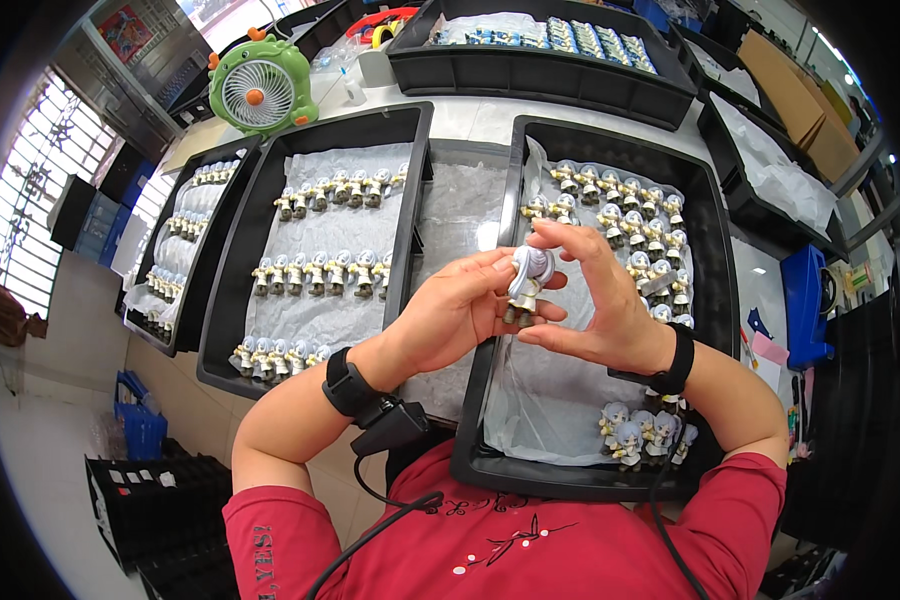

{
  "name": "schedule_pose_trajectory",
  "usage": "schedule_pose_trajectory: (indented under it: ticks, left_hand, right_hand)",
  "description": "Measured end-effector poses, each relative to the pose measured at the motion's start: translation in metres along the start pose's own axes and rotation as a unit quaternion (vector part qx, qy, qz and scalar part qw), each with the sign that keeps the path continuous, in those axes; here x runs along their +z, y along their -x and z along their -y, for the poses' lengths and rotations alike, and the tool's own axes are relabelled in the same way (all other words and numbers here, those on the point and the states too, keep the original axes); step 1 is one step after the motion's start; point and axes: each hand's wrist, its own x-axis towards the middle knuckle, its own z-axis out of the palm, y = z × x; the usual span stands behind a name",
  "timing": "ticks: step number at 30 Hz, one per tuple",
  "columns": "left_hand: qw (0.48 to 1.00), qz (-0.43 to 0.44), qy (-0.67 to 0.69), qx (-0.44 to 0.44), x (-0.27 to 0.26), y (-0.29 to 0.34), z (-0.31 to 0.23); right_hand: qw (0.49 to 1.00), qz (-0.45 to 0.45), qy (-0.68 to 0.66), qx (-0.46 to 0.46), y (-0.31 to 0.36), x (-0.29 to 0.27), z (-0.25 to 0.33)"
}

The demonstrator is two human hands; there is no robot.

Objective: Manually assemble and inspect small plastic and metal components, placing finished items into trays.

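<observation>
A: Looking past the work first, to the room?

B: Can make out a barred window (50,180) at far left and, by the white tabletop (470,120), a green animal-shaped fan (257,93) with an orange hub. Behind the nearer trays, can see a deep black crate (540,80) with rows of blue-and-white pieces, too small to tell apart. At upper right, brown cardboard (790,95).

A: And closer in?

B: To the left, see a shallow black tray (410,200) with three spaced rows of figurines (318,273) on white paper, and further left another black tray (205,240), similarly filled. To the right, see a paper-lined tray (720,300) with tight rows toward the far end and a loose cluster of figurines (630,440) near the close right corner.

A: Holding anything?

B: Yes, with the left hand (460,300): pinching a silver-haired chibi figurine (528,285) between thumb and fingers. Head up, slightly tilted, in pale clothing and dark boots.

A: Where exactly?

B: Raised over the left rim of the paper-lined tray, between both hands.

A: And with the right hand (615,300)?

B: Curved into a wide C, thumb and forefinger spread well apart, with forefinger near the hair and thumb near the boots. Cannot tell whether touching.

A: Wearing what?

B: On the left wrist, a black wristband (348,385); over the torso, a red short-sleeved shirt (530,540).
</observation>
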Motion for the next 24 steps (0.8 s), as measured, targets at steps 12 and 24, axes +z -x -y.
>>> schedule_pose_trajectory:
  ticks: [12,24]
  left_hand:
    - [1.0,-0.001,-0.004,-0.009,-0.002,0.0002,0.0002]
    - [0.989,-0.07,-0.124,0.023,-0.0016,0.0044,0.0024]
  right_hand:
    - [0.999,0.002,0.021,-0.027,-0.0013,-0.0004,-0.0009]
    - [0.999,0.023,0.035,-0.017,-0.0018,0.003,0.0036]
